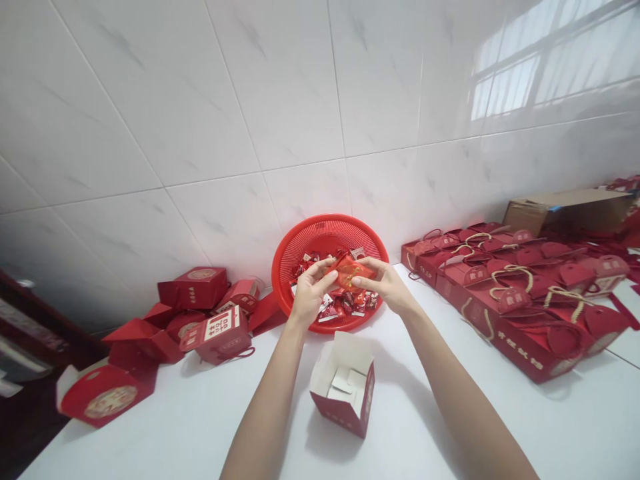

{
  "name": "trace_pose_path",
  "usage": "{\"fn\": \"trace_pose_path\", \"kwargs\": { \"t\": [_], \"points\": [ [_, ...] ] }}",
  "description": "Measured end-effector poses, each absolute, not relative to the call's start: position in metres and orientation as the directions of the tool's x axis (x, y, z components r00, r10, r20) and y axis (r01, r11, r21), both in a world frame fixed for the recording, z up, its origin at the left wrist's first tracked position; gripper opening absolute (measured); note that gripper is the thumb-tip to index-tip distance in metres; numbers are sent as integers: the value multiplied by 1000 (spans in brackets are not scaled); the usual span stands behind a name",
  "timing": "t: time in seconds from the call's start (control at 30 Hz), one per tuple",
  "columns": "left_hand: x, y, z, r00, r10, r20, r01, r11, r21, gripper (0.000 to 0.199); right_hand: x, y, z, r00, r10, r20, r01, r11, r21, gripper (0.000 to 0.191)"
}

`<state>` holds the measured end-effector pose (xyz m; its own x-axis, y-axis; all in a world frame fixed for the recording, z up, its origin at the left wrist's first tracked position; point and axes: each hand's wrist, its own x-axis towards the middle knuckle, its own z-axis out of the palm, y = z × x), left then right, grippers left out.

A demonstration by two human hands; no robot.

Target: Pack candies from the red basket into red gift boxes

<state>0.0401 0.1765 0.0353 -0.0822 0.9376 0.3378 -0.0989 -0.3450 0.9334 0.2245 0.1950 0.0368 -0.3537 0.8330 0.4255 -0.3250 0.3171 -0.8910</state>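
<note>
Over the red basket [280, 267], a shiny orange-red packet with gold print [347, 275] is pinched between my two hands. My left hand [313, 290] grips its left side, thumb against the front. On the other side, my right hand [387, 283] pinches the packet's right edge. Small wrapped sweets [345, 305], mostly red and some white, lie in the basket beneath. Between my forearms stands a red box [340, 413], its top open and its white inside facing up; only folded white flaps show in it.
Several red boxes [220, 333] lie loosely at the left, some open. Rows of closed red boxes with cord handles [500, 287] stand at the right. Behind them is a cardboard carton [575, 200]. A tiled wall [300, 100] rises behind the white table [200, 420].
</note>
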Motion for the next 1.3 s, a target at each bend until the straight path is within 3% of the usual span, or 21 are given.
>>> {"fn": "trace_pose_path", "kwargs": {
  "t": [0.07, 0.13, 0.2, 0.27, 0.33, 0.4, 0.67, 1.0, 1.17, 1.3],
  "points": [
    [39, 181, 30, -53, 926, 373, 34, -372, 928, 45, 235, 198, 41, -236, 881, 410, -364, 311, -878, 40],
    [37, 188, 22, 31, 899, 437, 298, -425, 855, 33, 245, 201, 44, -102, 926, 363, -402, 295, -867, 42],
    [36, 196, 13, 216, 853, 475, 563, -506, 653, 20, 254, 203, 46, -23, 946, 323, -396, 288, -872, 43],
    [35, 205, 4, 425, 801, 422, 700, -586, 408, 27, 260, 204, 47, 5, 953, 304, -366, 285, -886, 43],
    [36, 213, -2, 545, 765, 343, 741, -631, 230, 38, 263, 205, 48, 11, 956, 292, -351, 277, -894, 43],
    [40, 219, -7, 589, 750, 300, 755, -643, 126, 44, 263, 205, 48, 9, 960, 279, -348, 265, -899, 43],
    [63, 228, -17, 630, 744, 221, 770, -635, -58, 51, 260, 202, 53, 0, 967, 254, -345, 239, -908, 39],
    [59, 227, -20, 597, 752, 280, 785, -620, -8, 32, 261, 203, 51, -27, 969, 245, -281, 228, -932, 33],
    [50, 219, -16, 446, 733, 514, 745, -622, 240, 33, 260, 206, 48, -21, 980, 197, -208, 189, -960, 28],
    [48, 210, -4, 240, 707, 666, 548, -665, 508, 37, 255, 209, 42, -7, 984, 177, -132, 175, -976, 24]
  ]
}}
